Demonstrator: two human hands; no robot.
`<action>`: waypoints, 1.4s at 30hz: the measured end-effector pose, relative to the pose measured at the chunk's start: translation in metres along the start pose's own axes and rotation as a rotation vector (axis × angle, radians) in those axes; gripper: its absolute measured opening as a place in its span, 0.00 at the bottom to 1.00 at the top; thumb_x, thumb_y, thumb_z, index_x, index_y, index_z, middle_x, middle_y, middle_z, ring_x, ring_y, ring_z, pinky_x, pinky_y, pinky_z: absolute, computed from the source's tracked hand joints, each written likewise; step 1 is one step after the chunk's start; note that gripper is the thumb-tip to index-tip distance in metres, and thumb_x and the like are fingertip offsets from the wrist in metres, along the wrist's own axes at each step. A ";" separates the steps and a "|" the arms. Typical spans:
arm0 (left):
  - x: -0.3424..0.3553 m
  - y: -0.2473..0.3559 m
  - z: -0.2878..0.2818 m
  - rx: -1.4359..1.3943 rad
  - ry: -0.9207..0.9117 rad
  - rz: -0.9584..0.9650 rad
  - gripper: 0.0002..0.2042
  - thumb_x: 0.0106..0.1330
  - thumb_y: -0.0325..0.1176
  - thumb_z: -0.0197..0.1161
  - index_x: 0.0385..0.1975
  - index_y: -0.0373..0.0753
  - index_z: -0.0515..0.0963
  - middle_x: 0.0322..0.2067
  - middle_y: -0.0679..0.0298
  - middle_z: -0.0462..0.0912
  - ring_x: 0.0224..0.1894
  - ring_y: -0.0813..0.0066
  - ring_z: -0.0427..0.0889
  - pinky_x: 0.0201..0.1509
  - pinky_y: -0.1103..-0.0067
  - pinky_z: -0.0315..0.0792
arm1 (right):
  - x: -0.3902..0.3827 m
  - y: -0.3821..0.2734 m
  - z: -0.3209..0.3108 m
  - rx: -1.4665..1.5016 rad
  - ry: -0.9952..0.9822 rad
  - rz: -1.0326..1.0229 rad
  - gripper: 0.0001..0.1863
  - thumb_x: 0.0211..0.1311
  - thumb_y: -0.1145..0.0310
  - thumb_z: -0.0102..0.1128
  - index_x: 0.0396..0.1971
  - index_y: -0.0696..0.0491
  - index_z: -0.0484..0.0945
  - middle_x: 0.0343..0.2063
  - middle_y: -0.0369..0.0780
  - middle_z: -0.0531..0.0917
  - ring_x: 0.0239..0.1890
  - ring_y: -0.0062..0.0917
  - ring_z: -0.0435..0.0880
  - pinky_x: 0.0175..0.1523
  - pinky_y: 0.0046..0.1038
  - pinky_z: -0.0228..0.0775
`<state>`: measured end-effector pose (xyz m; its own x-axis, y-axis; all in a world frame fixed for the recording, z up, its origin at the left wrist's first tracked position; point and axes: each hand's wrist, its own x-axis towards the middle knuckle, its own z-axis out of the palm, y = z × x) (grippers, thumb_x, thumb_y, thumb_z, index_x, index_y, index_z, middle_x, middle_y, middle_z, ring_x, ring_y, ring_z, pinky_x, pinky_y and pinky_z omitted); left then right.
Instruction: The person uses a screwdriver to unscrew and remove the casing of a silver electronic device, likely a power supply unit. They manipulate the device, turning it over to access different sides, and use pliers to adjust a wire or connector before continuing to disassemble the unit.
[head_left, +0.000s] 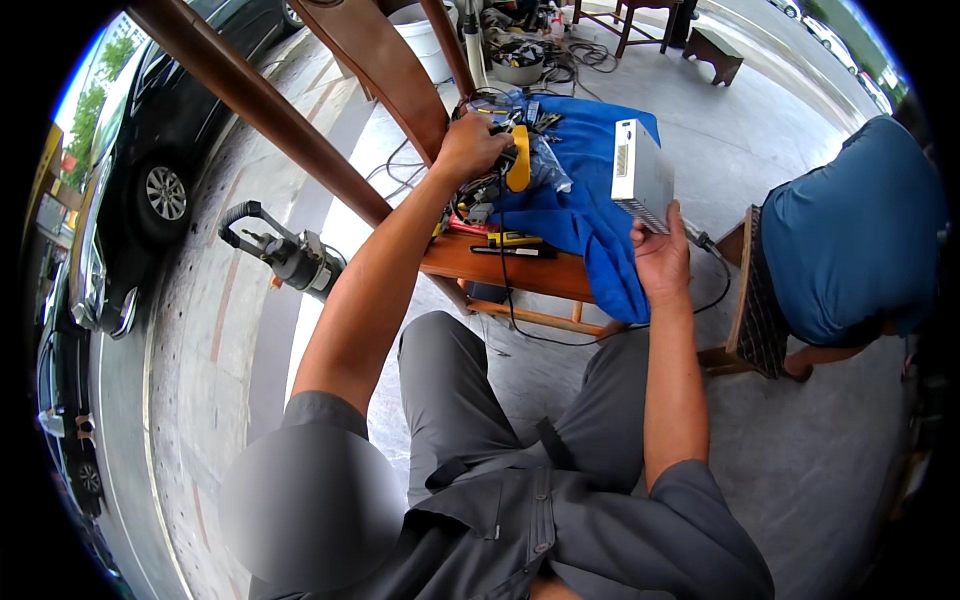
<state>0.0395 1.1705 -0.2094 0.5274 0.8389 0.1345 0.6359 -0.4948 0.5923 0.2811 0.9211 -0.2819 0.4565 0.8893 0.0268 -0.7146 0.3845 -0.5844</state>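
My right hand [662, 262] holds up a silver-white, box-shaped electrical unit [645, 175] by its lower end, over the right edge of a blue cloth [580, 135]. Beside that hand a dark plug [706, 243] shows, with a black cable [728, 285] looping down and left from it. My left hand [474, 148] reaches into a pile of small tools and parts on the chair seat [540, 275]. Its fingers are curled next to a curved yellow piece [518, 160]; what they grip is partly hidden. Several pens and yellow-and-red tools [514, 239] lie near the seat's front edge.
A wooden chair back [400, 70] and rail [270, 110] rise at the left. A black machine with a curved handle [290, 255] stands on the floor. At right, a person in a blue shirt [850, 230] sits close by. Cables and a bowl of parts [518, 68] lie beyond.
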 end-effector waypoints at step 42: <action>0.055 -0.016 0.004 -0.533 -0.317 -0.397 0.19 0.68 0.41 0.68 0.43 0.26 0.79 0.33 0.53 0.82 0.28 0.62 0.86 0.31 0.61 0.89 | -0.003 0.000 0.013 -0.088 0.037 -0.032 0.21 0.73 0.53 0.63 0.51 0.56 0.77 0.37 0.42 0.86 0.32 0.28 0.85 0.32 0.25 0.76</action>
<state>0.0607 1.2234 -0.2143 0.5032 0.7861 -0.3590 0.4952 0.0783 0.8653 0.2728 0.9218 -0.2717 0.4991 0.8664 0.0179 -0.6507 0.3883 -0.6526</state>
